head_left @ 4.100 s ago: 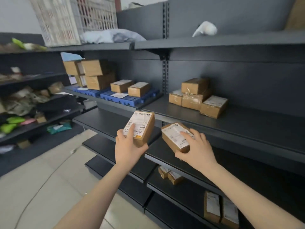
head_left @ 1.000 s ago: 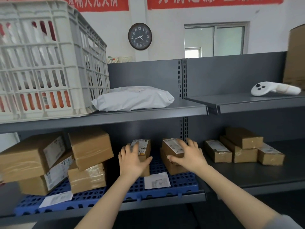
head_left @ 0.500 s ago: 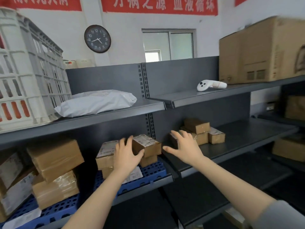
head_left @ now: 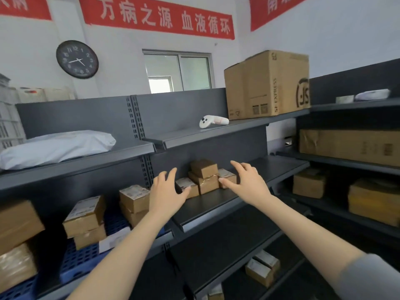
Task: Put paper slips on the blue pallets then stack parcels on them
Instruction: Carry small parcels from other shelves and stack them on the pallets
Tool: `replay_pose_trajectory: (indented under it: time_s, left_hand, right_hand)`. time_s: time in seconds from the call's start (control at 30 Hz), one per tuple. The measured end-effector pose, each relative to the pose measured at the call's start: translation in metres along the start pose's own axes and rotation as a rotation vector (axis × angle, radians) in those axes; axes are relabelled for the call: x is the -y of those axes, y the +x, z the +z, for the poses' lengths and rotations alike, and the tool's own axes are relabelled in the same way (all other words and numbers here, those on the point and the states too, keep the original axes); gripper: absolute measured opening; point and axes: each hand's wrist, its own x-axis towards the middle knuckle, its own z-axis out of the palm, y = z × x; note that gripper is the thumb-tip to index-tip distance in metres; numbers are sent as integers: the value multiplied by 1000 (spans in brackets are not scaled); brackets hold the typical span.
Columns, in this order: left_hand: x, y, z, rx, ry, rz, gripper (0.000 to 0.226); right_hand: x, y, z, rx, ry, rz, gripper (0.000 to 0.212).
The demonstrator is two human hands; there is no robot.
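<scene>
A small pile of brown parcels [head_left: 204, 177] sits on the dark middle shelf [head_left: 216, 204]. My left hand [head_left: 166, 194] hovers open just left of the pile, its thumb near the lowest labelled parcel [head_left: 186, 184]. My right hand [head_left: 246, 181] is open at the pile's right side, its thumb close to a small parcel [head_left: 227, 176]. Neither hand holds anything. To the left, two stacks of labelled parcels [head_left: 85, 220] [head_left: 134, 203] stand on a blue pallet [head_left: 86, 254], with a white paper slip [head_left: 114, 239] lying on the pallet's front.
Bigger parcels [head_left: 17, 241] fill the far left. The top shelf carries a white mailer bag [head_left: 56, 148], a white controller [head_left: 213, 121] and a large carton [head_left: 267, 84]. More cartons [head_left: 309, 184] are on the right-hand shelving, and small parcels [head_left: 262, 268] lie on a lower shelf.
Both hands have let go of the parcels placed on the blue pallet and moved right, open, to either side of the pile on the dark shelf. The view has swung right.
</scene>
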Motion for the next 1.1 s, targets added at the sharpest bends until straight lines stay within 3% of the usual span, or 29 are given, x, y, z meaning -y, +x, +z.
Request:
replay_pose_trajectory:
  time_s: [0.23, 0.6, 0.87, 1.1]
  left_hand:
    - [-96, 5, 37, -36, -45, -39, 73]
    - [-285, 2, 164, 33, -187, 7, 69]
    - [-323, 29, 238, 101, -129, 64, 70]
    - [-333, 101, 320, 87, -134, 66, 66]
  right_hand:
    - [-93, -5, -68, -36, -53, 18, 76]
    - [-281, -26, -171, -41, -132, 183, 75]
    - [-362, 0, -168, -42, -104, 258, 73]
    - [-420, 78, -122, -47, -112, 212, 71]
